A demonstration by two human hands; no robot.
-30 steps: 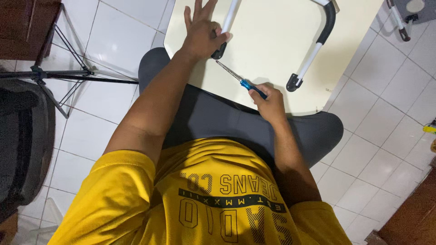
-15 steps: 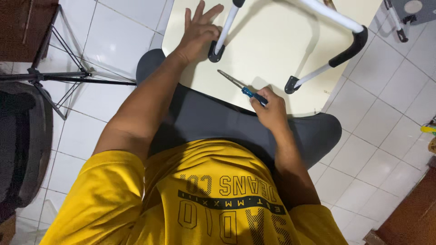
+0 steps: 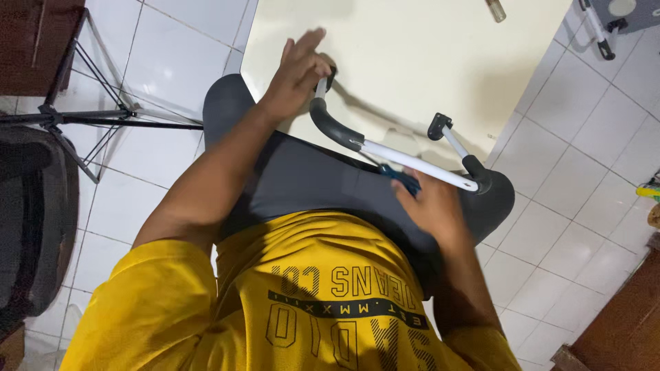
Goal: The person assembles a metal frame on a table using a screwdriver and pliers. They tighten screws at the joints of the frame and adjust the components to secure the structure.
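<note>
- Left hand [image 3: 297,77] lies over one end of a bent tube handle [image 3: 385,150], fingers stretched forward and partly curled round the grey grip near its upper end; the hold looks loose rather than a tight fist.
- Right hand [image 3: 433,209] is closed round a screwdriver [image 3: 402,180], of which only the blue handle shows, poking out above the fingers just under the tube.
- That tube handle is white metal with dark grey curved grips at both bends and a black foot at each end; it spans from the left hand down toward the right knee, with one short leg rising to a foot that sits on the bench [image 3: 412,48].
- Most of the handle hangs over the near edge of the cream-coloured bench, above the person's lap in dark grey trousers.
- A small brownish cylinder [image 3: 496,9] lies near the far edge of the bench, well apart from both hands.
- On the white tiled floor [image 3: 172,41] to the left stands a black tripod [image 3: 89,113], with a dark round seat [image 3: 31,227] beside it.
- At the upper right corner a grey object with a white-and-black tube [image 3: 597,27] rests on the floor.
</note>
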